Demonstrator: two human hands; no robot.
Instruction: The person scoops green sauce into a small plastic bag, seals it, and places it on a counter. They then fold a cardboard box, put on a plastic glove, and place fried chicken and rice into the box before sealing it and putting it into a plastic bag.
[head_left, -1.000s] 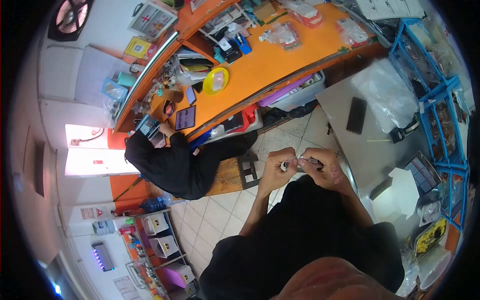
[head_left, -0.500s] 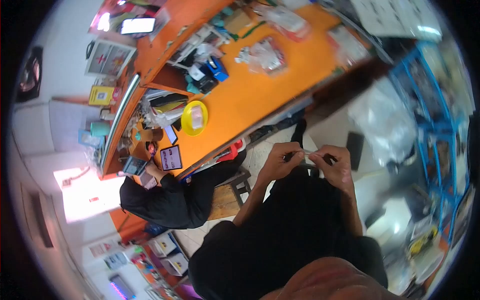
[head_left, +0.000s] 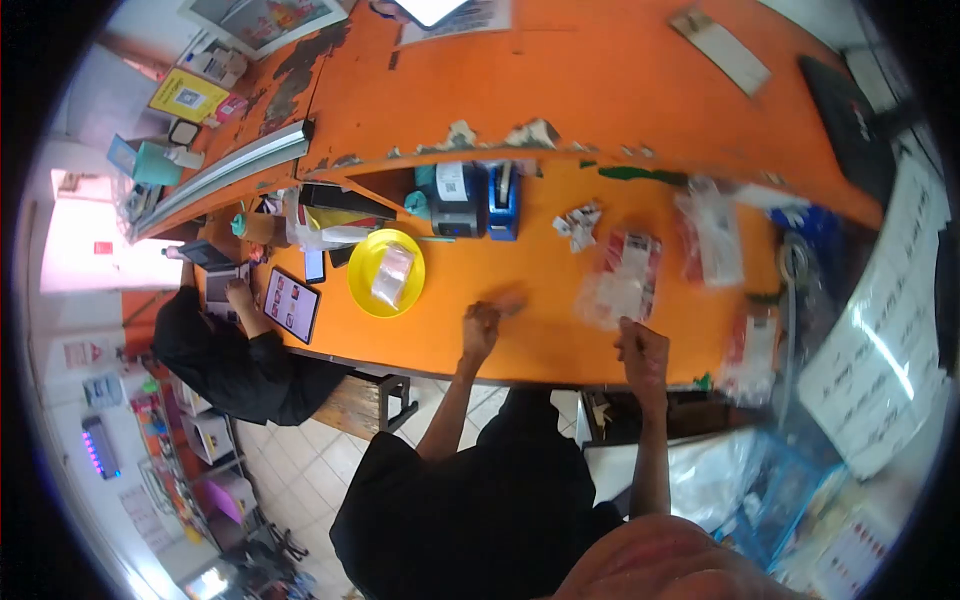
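Note:
My left hand is closed over the table's front half, its fingers on a small pinkish packet smeared by motion. To the right, my right hand has thumb and fingers pinched together; what they hold, if anything, I cannot make out. Its fingertips overlap the lower edge of a clear plastic bag with red-and-white print. Left of my left hand, a yellow plate carries a clear-wrapped pinkish pack.
An orange table runs under a raised orange shelf with chipped paint. A blue device, crumpled wrapper and more plastic bags lie along it. At left, a person in black sits by a tablet and laptop.
My hands were together near my lap, pinching a thin thing; now they are apart over the table. The view has turned toward the table, and the small packet shows at my left hand.

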